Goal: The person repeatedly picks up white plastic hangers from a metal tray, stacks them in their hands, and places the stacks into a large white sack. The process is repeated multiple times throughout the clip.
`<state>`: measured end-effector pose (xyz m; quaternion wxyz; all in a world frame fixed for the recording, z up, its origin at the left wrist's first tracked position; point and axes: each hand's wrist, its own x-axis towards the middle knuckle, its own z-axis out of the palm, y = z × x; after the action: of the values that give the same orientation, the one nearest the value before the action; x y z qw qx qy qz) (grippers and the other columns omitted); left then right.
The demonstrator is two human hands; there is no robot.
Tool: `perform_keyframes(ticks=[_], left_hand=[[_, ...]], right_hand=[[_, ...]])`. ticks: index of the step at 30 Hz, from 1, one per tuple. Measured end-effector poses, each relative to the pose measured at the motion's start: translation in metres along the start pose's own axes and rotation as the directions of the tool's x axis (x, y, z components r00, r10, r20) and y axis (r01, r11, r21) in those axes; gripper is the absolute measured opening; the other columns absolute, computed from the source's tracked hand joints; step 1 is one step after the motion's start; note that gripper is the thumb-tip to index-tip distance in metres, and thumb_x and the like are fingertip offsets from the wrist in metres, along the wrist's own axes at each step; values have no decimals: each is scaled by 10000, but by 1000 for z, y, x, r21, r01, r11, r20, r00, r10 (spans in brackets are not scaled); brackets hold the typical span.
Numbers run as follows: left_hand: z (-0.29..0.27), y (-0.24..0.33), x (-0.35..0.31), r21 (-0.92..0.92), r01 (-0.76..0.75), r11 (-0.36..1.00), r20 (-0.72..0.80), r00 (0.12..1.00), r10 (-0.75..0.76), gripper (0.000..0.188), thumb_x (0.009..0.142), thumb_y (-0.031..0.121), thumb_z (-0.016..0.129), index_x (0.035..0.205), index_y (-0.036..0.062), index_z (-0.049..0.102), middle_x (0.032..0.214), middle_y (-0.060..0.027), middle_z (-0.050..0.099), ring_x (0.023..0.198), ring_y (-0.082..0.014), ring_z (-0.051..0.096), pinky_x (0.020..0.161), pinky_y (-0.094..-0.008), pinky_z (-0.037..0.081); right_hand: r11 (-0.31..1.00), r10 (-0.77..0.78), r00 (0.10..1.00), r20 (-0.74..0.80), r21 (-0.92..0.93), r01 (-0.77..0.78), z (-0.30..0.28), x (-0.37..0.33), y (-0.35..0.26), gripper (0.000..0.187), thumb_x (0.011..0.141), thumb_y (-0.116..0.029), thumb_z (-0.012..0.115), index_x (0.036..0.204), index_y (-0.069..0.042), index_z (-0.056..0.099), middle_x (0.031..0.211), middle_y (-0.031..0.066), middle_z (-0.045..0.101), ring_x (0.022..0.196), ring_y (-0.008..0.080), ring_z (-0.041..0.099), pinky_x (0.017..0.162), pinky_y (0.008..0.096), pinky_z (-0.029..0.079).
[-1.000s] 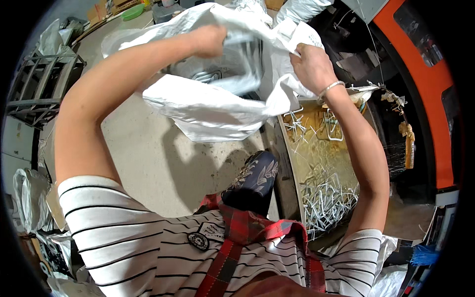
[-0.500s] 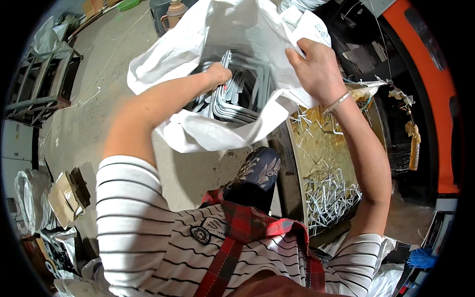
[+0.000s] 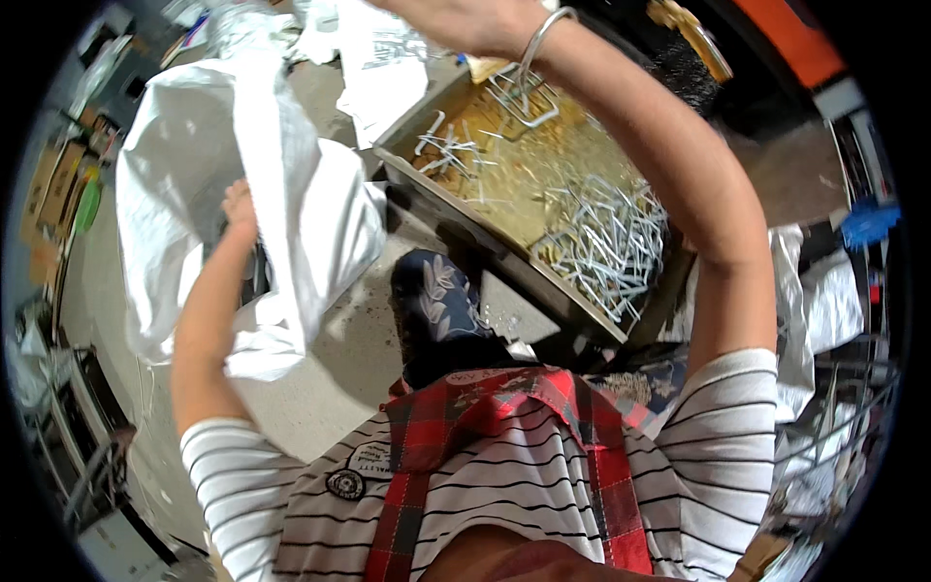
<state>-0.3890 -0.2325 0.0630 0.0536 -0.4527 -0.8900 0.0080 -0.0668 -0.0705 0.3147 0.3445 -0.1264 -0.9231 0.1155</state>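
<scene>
A large white woven sack [image 3: 325, 209] stands on the floor at the left with its mouth gaping. My left hand [image 3: 239, 206] is inside that mouth, fingers curled; whatever they may hold does not show. Dark, shadowed contents [image 3: 257, 270] are partly visible beside my left wrist. My right hand [image 3: 470, 21] reaches up to the top edge of the view, a bangle on its wrist, and its fingers are cut off. Below that arm lies a shallow metal tray [image 3: 485, 247] of yellowish liquid, holding many bent metal rods [image 3: 616, 247].
More bent rods [image 3: 451, 150] lie at the tray's far left corner. Another white sack [image 3: 383, 78] is beyond the tray. A dark metal rack [image 3: 92, 427] stands at the left, a blue bristly thing [image 3: 870, 225] at the far right. My knee is close to the tray's side.
The view has swung right, so the sack now sits farther left. My right hand has come away from the sack's rim. The grey bent metal pieces at my left hand no longer show clearly.
</scene>
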Motion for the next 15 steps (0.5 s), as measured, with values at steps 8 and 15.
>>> perform_keyframes(ticks=[8, 15], left_hand=[[-247, -11, -87, -424, -153, 893, -199, 977, 73, 515, 851, 413, 523, 1155, -3, 535, 993, -133, 598, 885, -172, 565, 773, -299, 448], [-228, 131, -249, -640, -752, 159, -545, 590, 596, 240, 705, 125, 611, 853, -63, 609, 723, -157, 562, 681, -234, 563, 572, -329, 442]], right_hand=[[809, 551, 834, 20, -260, -528, -70, -145, 148, 346, 801, -335, 524, 732, -16, 638, 653, 198, 600, 629, 315, 610, 593, 376, 481], [682, 693, 665, 278, -553, -479, -59, -314, 223, 287, 815, -304, 565, 850, -28, 636, 804, 204, 623, 754, 361, 605, 697, 387, 484]])
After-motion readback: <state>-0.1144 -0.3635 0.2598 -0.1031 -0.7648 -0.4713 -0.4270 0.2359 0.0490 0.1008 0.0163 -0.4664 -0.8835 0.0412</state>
